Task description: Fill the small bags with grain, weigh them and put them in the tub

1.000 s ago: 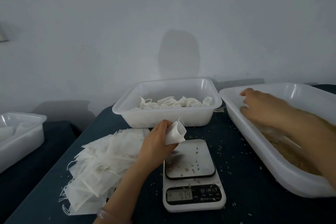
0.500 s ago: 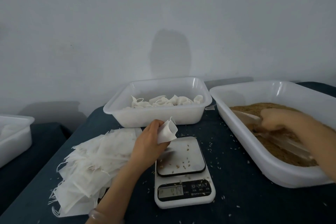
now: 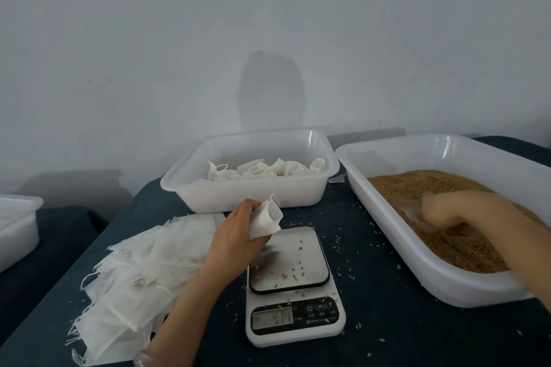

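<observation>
Head view: the left hand (image 3: pixel 235 235) holds one small bag (image 3: pixel 265 219) just above the far-left corner of the scale (image 3: pixel 293 286), its grip clamped on the bag's lower side with the mouth gaping upward. The right hand (image 3: pixel 456 211) is down in the grain tray (image 3: pixel 417 271), blurred; its grip appears closed around a pale scoop handle, though the blur prevents certainty. The grain (image 3: pixel 447 241) lies banked toward the far and right side of that tray. The tub (image 3: pixel 250 191) stands beyond the scale and already carries filled bags (image 3: pixel 268 170). A stack of empty bags (image 3: pixel 143 274) lies left of the scale on the counter (image 3: pixel 387 322). Loose kernels litter the scale platform and the counter around it; the display digits are too faint to read. Judgement: the step in hand is loading a measure of grain for the held bag. To do it well, the bag mouth should be kept wide and upright, brought close to the tray rim, and the pour made slowly, since the scatter indicates spillage. Stray kernels on the platform should be swept off before weighing, as they may bias the reading.
</observation>
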A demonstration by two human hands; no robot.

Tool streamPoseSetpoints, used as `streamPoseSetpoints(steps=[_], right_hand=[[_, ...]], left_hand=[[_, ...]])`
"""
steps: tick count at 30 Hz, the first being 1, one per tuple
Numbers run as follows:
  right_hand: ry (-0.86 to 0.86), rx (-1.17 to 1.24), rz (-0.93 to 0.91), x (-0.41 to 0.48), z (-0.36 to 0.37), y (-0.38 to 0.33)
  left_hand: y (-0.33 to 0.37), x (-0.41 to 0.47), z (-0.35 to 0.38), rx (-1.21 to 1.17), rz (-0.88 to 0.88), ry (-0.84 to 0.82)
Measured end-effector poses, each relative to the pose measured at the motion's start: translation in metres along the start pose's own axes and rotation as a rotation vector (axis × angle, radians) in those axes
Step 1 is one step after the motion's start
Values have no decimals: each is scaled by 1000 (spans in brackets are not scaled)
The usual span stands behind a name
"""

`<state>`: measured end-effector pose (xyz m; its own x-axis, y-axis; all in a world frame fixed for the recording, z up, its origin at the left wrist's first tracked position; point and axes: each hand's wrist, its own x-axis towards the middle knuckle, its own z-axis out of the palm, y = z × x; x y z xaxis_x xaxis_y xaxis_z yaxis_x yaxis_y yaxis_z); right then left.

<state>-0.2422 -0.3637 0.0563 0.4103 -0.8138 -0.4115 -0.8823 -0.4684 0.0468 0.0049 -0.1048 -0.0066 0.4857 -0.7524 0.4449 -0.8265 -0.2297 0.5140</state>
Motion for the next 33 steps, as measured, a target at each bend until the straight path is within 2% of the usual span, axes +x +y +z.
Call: streamPoseSetpoints(steps=[3,10,13,17,20,24,28,33], right_hand=[[6,140,-38,5,-1,6],[153,361,64,10,-11,27],[180,534,81,12,-11,34],[300,725,23,10,-11,33],[350,893,-110,3,-12,23],[374,906,-341,-16,-18,-4],[325,861,-522,-40,-24,-36],[183,592,-641,-61,-28,-71]], left_hand=[[0,0,0,-12,-8,0],[-1,1,-1,-79,-37,-10],[2,1,-2,-166,-65,-20],[8,1,-3,-273,-106,-43],[10,1,-3,-298,-106,-49],[11,0,-3,-296,-101,-82],[10,0,-4,-307,-84,-98],[11,-1,-5,-333,-70,-91]])
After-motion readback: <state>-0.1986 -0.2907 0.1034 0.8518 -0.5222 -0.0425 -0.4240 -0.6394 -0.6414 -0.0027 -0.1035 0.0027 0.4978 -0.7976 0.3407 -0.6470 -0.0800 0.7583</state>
